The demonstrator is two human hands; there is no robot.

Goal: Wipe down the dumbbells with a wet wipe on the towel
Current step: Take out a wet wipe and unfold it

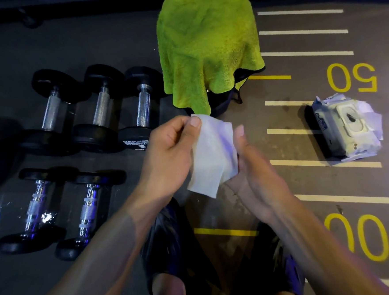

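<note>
a person's left hand [166, 154] pinches the top corner of a white wet wipe [212, 153] between thumb and fingers, while the right hand [257, 166] grips the wipe's lower right edge, thumb raised. five dumbbells [99, 110] lie in two rows on the dark floor [283, 187] to the left, apart from the green towel [207, 42], which is draped over a dark object ahead. a pack of wipes [346, 127] lies to the right on the painted lines.
</note>
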